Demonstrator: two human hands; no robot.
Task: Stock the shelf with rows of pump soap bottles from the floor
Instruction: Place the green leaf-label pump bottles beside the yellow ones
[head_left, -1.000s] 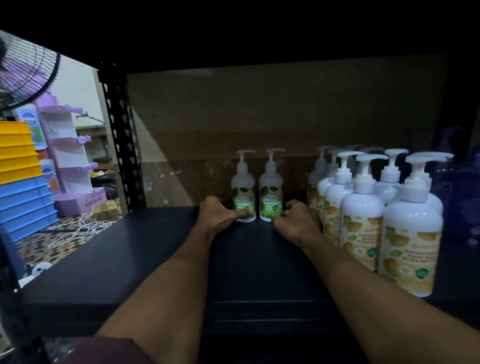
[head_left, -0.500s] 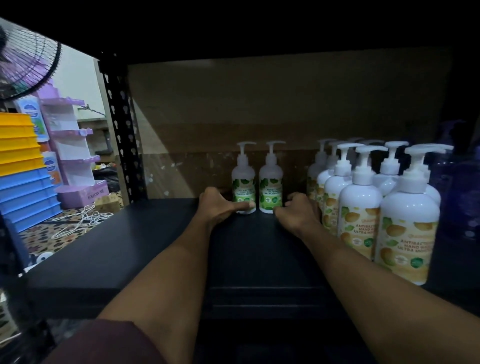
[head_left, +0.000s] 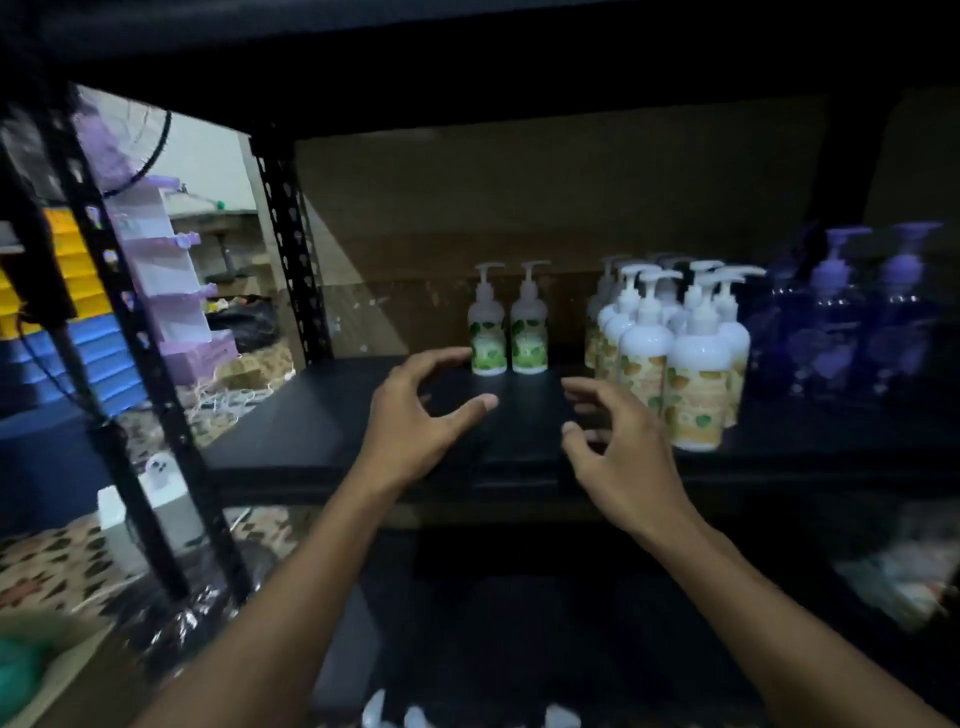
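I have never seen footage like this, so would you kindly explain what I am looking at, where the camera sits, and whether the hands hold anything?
There is no machine here, just a person's two bare hands. The single picture comes from a camera worn on the head, looking forward and down. The left hand and right hand reach over a black shelf with fingers loosely spread, and neither holds anything. Two green-label pump bottles stand at the back of the shelf. To their right is a cluster of yellow-label bottles, then dim purple bottles.
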